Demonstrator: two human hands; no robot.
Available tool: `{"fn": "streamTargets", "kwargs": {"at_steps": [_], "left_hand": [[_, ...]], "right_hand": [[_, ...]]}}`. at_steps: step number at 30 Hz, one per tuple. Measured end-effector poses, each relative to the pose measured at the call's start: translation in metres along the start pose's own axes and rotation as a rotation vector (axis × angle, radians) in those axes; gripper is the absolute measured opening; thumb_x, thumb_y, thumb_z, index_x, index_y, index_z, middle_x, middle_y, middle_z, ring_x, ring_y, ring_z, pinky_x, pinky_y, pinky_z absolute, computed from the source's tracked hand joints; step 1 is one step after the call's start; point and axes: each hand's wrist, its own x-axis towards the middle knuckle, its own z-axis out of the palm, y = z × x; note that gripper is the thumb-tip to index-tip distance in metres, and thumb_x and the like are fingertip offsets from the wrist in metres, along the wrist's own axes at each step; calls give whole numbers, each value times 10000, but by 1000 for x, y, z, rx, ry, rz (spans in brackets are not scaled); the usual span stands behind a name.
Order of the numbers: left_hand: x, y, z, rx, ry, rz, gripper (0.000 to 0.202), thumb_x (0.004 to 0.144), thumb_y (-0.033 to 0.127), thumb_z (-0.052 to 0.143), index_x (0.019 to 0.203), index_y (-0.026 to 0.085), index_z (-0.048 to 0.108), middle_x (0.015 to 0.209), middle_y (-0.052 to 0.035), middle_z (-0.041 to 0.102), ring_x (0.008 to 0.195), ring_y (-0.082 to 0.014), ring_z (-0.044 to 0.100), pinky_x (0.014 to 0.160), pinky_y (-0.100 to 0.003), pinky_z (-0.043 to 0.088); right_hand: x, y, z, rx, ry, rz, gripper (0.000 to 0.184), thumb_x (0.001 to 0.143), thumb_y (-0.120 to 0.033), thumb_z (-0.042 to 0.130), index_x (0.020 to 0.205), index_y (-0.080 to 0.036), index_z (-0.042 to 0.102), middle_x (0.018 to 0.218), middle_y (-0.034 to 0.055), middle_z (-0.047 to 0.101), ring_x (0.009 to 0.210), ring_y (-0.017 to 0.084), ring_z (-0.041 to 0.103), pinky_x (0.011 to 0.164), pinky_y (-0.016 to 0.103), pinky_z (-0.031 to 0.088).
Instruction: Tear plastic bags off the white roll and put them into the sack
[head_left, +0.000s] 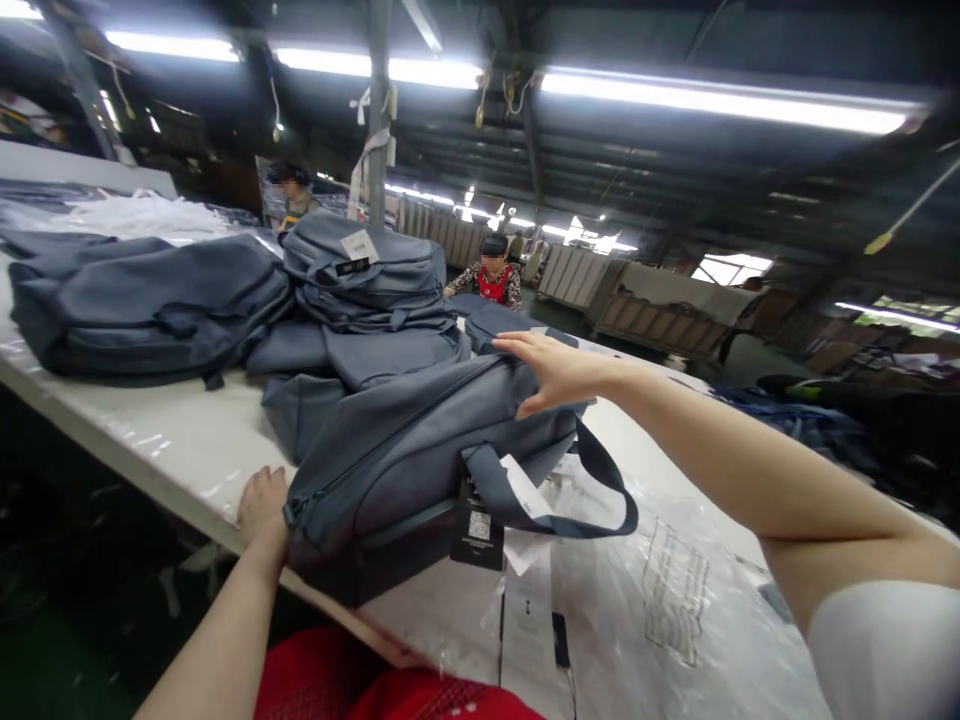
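Note:
A grey-blue backpack [427,440] lies on its side across the front of the table, its zipper running along the upper face. At its near left end, my left hand [262,505] is closed against the bag, with part of the fingers hidden. My right hand [555,370] rests over the far right end, fingers stretched and thumb apart. From the bag's right side hang a looped strap [622,500], a black tag [478,525] with a printed code, and a white paper label [525,490].
More grey-blue backpacks [150,300] are piled behind and left on the white table [180,430]. Clear plastic bags [675,580] cover the right front, near white printed cards [529,620]. Two co-workers [495,275] are beyond the table. A post [379,120] rises behind the pile.

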Motion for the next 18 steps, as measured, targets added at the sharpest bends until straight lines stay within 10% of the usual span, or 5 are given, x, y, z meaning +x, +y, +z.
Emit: {"fn": "streamTargets", "kwargs": {"at_steps": [7, 18], "left_hand": [[6, 1, 11, 14, 43, -58, 433, 934, 183, 373, 1297, 64, 576, 1398, -205, 535, 1294, -278, 475, 1070, -360, 372], [8, 3, 24, 7, 115, -52, 461, 911, 291, 385, 1245, 51, 592, 1340, -211, 567, 1255, -299, 500, 1038, -382, 384]], "right_hand": [[11, -3, 15, -3, -13, 30, 1083, 593, -525, 823, 1502, -153, 365, 1470, 176, 474, 1349, 385, 449, 1143, 507, 342], [-46, -34, 19, 7, -115, 52, 978, 560, -571, 813, 1404, -192, 495, 1203, 147, 678, 1067, 344, 653, 894, 381, 497]]}}
